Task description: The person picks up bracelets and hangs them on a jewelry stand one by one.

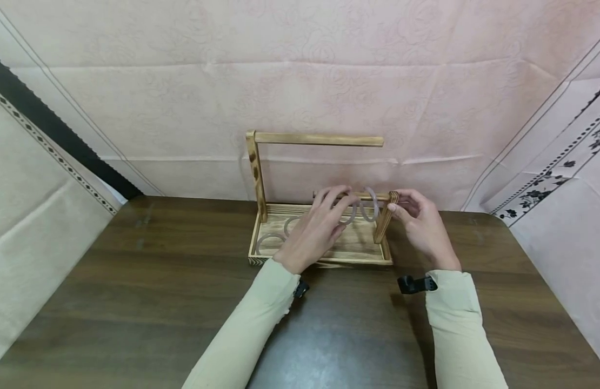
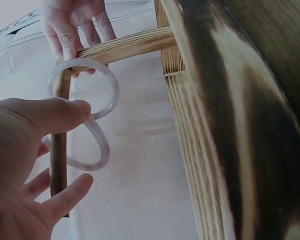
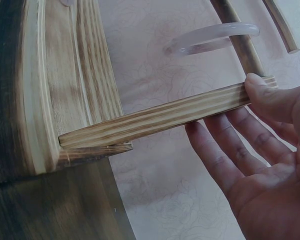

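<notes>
My left hand (image 1: 317,227) reaches over a wooden stand and pinches a pale translucent bangle (image 2: 106,150) that hangs around the lower rod (image 2: 58,160), its thumb lying across the ring. Another bangle (image 1: 376,205) hangs on the same rod, closer to the rod's right end. With thumb and fingers, my right hand (image 1: 424,227) grips the top of the short right post (image 3: 165,116), where the rod meets it. Below, the stand's tray (image 1: 358,261) holds more bangles (image 1: 270,235) at its left side, partly hidden behind my left hand and wrist.
A tall left post (image 1: 255,167) carries an upper bar (image 1: 319,139), whose right end is free. The stand sits near the back edge of a dark brown wooden table (image 1: 149,302). Pale patterned cloth (image 1: 300,97) hangs behind and at both sides.
</notes>
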Demonstrator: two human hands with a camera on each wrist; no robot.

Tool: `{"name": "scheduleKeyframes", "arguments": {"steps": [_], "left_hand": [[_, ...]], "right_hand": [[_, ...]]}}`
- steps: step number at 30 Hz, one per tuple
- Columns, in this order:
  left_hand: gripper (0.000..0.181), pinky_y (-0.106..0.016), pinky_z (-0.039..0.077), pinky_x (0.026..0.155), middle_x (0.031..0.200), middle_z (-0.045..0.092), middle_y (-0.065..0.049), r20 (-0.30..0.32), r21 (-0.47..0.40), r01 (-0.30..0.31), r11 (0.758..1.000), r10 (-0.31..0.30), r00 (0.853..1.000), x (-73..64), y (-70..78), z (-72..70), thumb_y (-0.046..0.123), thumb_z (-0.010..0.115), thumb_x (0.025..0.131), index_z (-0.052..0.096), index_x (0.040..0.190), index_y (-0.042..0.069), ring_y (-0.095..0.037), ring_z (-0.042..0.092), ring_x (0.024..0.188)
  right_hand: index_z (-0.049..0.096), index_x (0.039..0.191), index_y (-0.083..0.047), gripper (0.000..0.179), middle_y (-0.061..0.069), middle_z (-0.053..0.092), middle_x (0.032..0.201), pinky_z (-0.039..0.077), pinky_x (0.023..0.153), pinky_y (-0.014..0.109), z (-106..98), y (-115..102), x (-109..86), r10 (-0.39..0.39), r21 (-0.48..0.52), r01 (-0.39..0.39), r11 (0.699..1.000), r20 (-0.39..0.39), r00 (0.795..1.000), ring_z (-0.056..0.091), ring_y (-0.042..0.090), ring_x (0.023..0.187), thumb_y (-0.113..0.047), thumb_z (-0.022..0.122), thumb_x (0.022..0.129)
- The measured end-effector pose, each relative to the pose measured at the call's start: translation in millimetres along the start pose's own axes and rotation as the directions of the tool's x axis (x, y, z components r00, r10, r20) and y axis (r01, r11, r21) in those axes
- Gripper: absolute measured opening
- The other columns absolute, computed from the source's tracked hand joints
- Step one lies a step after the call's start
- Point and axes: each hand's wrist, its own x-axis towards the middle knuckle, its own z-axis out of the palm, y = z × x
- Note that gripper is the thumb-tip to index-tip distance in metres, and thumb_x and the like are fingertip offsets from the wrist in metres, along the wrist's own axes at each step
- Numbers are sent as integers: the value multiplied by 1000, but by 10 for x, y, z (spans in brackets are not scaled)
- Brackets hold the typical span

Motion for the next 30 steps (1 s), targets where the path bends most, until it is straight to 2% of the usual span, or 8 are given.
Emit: {"name": "scheduleKeyframes", "arguments": {"steps": [4, 8, 14, 20, 23, 26, 30], "left_hand": [[64, -25, 61, 76, 153, 45, -5, -23, 23, -1, 1000, 1, 1000, 13, 11, 34, 14, 78, 91, 49, 147, 19, -25, 43, 141], [65, -26, 61, 77, 153, 45, -5, -44, 36, -2, 999, 4, 999, 21, 24, 69, 18, 77, 92, 46, 150, 17, -25, 43, 140], [73, -25, 60, 70, 157, 41, -6, -34, 37, 17, 999, -16, 999, 14, 27, 97, 15, 76, 92, 38, 154, 17, -26, 41, 143], [73, -22, 59, 66, 158, 40, -5, -38, 31, 24, 999, -23, 999, 11, 29, 78, 10, 77, 90, 40, 153, 16, -26, 42, 142], [70, -23, 60, 72, 158, 40, -5, -42, 28, 20, 999, -18, 999, 13, 31, 53, 13, 76, 91, 42, 152, 15, -25, 42, 141], [66, -28, 60, 89, 157, 42, -7, -43, 28, 11, 1000, -10, 999, 21, 27, 12, 15, 75, 92, 43, 150, 13, -25, 43, 141], [61, -34, 49, 111, 155, 44, -9, -66, 21, 9, 1000, -8, 998, 36, 2, -82, 16, 74, 92, 46, 147, 11, -26, 44, 141]], "right_hand": [[54, 138, 0, 37, 21, 64, 130, 52, 90, 8, -7, 4, -6, 1, -11, -1, 1000, -5, 1000, 63, 7, 110, -16, 58, 104], [54, 137, 0, 37, 21, 64, 129, 52, 89, 8, -10, 21, -2, -1, -15, 0, 1000, -7, 1000, 62, -1, 105, -16, 58, 104], [54, 137, -1, 37, 20, 66, 129, 52, 88, 8, -10, 24, 3, -4, -28, 4, 1000, -10, 1000, 62, 0, 105, -18, 59, 104], [54, 138, -1, 38, 21, 66, 129, 52, 88, 8, -6, 11, -3, 5, -11, -5, 1000, -6, 1000, 62, -2, 103, -17, 59, 104], [54, 138, -1, 38, 21, 66, 129, 51, 88, 7, -2, 9, -1, 2, -9, -2, 1000, -4, 1000, 61, -3, 103, -18, 59, 104], [54, 138, 0, 38, 21, 65, 129, 51, 88, 7, 1, 13, 2, -1, -5, 1, 1000, 1, 1000, 61, -2, 104, -17, 59, 104], [54, 137, -1, 38, 20, 65, 130, 51, 90, 8, 3, 10, 9, -1, -12, 1, 1000, 0, 1000, 61, 1, 108, -18, 58, 105]]}}
